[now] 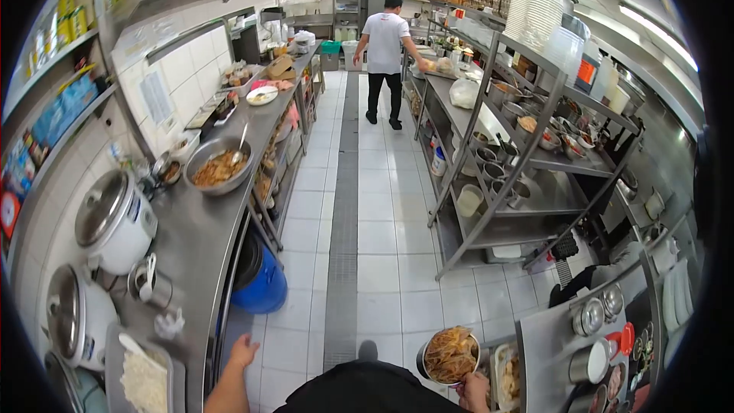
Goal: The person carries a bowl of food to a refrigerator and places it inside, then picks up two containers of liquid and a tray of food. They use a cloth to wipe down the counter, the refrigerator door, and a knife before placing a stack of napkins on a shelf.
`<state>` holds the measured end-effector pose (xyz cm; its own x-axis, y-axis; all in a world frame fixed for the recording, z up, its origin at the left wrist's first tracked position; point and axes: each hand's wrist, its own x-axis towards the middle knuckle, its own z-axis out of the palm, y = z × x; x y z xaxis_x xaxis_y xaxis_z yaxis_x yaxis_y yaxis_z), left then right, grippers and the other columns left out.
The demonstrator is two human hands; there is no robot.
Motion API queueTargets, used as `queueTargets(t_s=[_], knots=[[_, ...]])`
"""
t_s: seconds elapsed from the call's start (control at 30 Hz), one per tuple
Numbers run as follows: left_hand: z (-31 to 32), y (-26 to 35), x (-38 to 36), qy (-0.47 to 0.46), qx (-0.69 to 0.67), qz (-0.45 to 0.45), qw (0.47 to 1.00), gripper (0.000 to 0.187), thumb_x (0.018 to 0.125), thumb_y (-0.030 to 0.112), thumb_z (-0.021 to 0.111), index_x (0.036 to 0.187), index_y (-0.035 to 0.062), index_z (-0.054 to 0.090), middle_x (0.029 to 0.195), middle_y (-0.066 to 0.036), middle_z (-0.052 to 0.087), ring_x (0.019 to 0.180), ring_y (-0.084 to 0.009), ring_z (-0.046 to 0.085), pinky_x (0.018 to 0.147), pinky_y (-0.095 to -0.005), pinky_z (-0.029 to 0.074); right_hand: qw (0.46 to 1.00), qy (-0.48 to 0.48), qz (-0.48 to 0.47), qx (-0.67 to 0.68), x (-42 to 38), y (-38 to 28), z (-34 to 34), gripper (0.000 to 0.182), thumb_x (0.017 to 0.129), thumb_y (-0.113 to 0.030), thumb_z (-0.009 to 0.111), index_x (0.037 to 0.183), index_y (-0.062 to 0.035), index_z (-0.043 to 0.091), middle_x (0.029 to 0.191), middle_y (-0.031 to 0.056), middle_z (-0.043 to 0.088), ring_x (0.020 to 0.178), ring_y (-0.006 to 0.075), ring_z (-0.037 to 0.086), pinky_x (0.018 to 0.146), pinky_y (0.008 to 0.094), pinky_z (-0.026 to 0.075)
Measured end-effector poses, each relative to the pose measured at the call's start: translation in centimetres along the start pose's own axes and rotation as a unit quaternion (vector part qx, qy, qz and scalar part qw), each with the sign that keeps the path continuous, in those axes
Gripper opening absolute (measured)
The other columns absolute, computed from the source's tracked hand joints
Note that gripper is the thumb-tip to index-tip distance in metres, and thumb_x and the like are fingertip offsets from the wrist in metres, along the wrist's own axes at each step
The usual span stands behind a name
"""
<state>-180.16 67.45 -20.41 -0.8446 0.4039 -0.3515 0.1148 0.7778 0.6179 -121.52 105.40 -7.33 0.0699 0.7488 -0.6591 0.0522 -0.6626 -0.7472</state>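
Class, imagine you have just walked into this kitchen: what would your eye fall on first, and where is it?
Nearest, at the bottom, the wearer's right hand holds a round container heaped with brown food. A bright blue barrel stands on the floor, partly beneath the left-hand counter. Further back, a person in a white shirt stands beside the right-hand counter.

The bowl point(199, 154) is shiny metal, on a smooth, satiny steel counter point(199, 229); nearer than the bowl, glossy rice cookers point(131, 218) and a smooth plastic barrel point(267, 291); right of it, shiny floor tiles point(306, 208) and a smooth metal-looking pot point(421, 363)
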Motion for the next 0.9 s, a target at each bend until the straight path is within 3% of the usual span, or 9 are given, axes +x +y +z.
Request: queueTargets(t_s=[0.13, 0.2, 0.27, 0.4, 0.6, 0.7, 0.73, 0.77, 0.9], knots=[[3.3, -2.1, 1.1, -0.104, 0.155, -0.095, 0.978, 0.075, 0.09, 0.054, 0.074, 0.142, 0.0018, 0.061, 0.133, -0.022, 0.068, 0.127, -0.0383, 0.063, 0.108, -0.0466, 0.049, 0.999, -0.015, -0.028, 0.042, 8.0, -9.7, 11.1, 0.003, 0.084, 0.0, 0.054, 0.082, -0.0014, 0.055, 0.061, 0.0108, 0.058, 0.041, 0.0216, 0.058, 0.035, 0.0307, 0.044], [3.9, -4.7, 1.3, -0.278, 0.403, 0.221, 0.843, 0.05, 0.099, 0.046, 0.062, 0.134, 0.0118, 0.069, 0.126, -0.028, 0.069, 0.118, -0.0428, 0.067, 0.103, -0.0508, 0.053, 0.998, -0.013, -0.028, 0.054, 12.3, -13.7, 16.3, 0.004, 0.084, 0.001, 0.055, 0.087, -0.0008, 0.056, 0.064, 0.011, 0.06, 0.044, 0.0225, 0.062, 0.035, 0.0298, 0.044], [4.6, -1.9, 1.4, -0.27, 0.215, -0.14, 0.928, 0.05, 0.098, 0.046, 0.062, 0.133, 0.0109, 0.069, 0.126, -0.027, 0.069, 0.118, -0.0429, 0.066, 0.103, -0.0506, 0.053, 0.995, -0.039, -0.024, 0.09, 14.6, -18.8, 22.5, 0.008, 0.083, 0.001, 0.055, 0.091, 0.0008, 0.055, 0.065, 0.0119, 0.061, 0.043, 0.0218, 0.061, 0.036, 0.0289, 0.045], [5.3, 4.6, 11.3, -0.271, 0.166, -0.213, 0.924, 0.05, 0.096, 0.044, 0.064, 0.132, 0.0091, 0.069, 0.127, -0.026, 0.069, 0.119, -0.0432, 0.066, 0.103, -0.0503, 0.052, 0.986, -0.067, -0.037, 0.146, 22.6, -24.6, 33.2, 0.009, 0.081, 0.002, 0.056, 0.09, 0.0023, 0.055, 0.063, 0.0109, 0.06, 0.043, 0.0218, 0.061, 0.037, 0.0283, 0.045], [4.7, 14.7, 35.1, -0.296, 0.185, -0.177, 0.92, 0.051, 0.093, 0.042, 0.067, 0.13, 0.0064, 0.069, 0.128, -0.025, 0.069, 0.121, -0.0436, 0.064, 0.103, -0.0498, 0.052, 0.988, -0.013, -0.009, 0.153, 29.8, -32.9, 46.5, 0.006, 0.08, 0.002, 0.056, 0.083, -0.0013, 0.053, 0.059, 0.0094, 0.057, 0.041, 0.0232, 0.06, 0.035, 0.0284, 0.045], [5.0, 19.1, 51.8, -0.336, 0.31, -0.01, 0.889, 0.052, 0.092, 0.041, 0.068, 0.129, 0.0051, 0.069, 0.128, -0.025, 0.069, 0.122, -0.0438, 0.064, 0.103, -0.0496, 0.052, 0.983, 0.023, 0.006, 0.184, 32.6, -35.4, 51.6, 0.005, 0.079, 0.002, 0.056, 0.08, -0.0013, 0.053, 0.058, 0.0091, 0.056, 0.039, 0.0231, 0.059, 0.033, 0.0286, 0.044], [5.0, 22.2, 58.2, -0.309, 0.305, 0.005, 0.901, 0.052, 0.091, 0.04, 0.068, 0.129, 0.0047, 0.069, 0.128, -0.025, 0.069, 0.122, -0.0438, 0.064, 0.103, -0.0495, 0.051, 0.98, 0.033, 0.007, 0.194, 33.8, -36.5, 53.0, 0.004, 0.079, 0.002, 0.056, 0.08, -0.0011, 0.053, 0.058, 0.0091, 0.056, 0.039, 0.023, 0.059, 0.033, 0.0287, 0.044], [4.4, 27.0, 64.2, -0.196, 0.101, -0.063, 0.973, 0.056, 0.089, 0.039, 0.072, 0.128, -0.0017, 0.067, 0.127, -0.024, 0.069, 0.117, -0.0431, 0.066, 0.1, -0.0466, 0.053, 0.98, 0.044, 0.008, 0.194, 35.1, -37.8, 54.3, 0.005, 0.079, 0.002, 0.056, 0.08, -0.0013, 0.053, 0.058, 0.0091, 0.056, 0.039, 0.0227, 0.058, 0.033, 0.0287, 0.045], [2.4, 47.0, 85.5, -0.042, -0.008, 0.017, 0.999, 0.061, 0.089, 0.035, 0.079, 0.135, -0.0004, 0.062, 0.127, -0.023, 0.07, 0.116, -0.0349, 0.068, 0.1, -0.0434, 0.054, 0.973, 0.091, -0.016, 0.21, 40.7, -42.6, 60.0, 0.007, 0.078, 0.003, 0.055, 0.081, -0.0022, 0.051, 0.057, 0.0086, 0.054, 0.036, 0.0204, 0.053, 0.034, 0.029, 0.048]])
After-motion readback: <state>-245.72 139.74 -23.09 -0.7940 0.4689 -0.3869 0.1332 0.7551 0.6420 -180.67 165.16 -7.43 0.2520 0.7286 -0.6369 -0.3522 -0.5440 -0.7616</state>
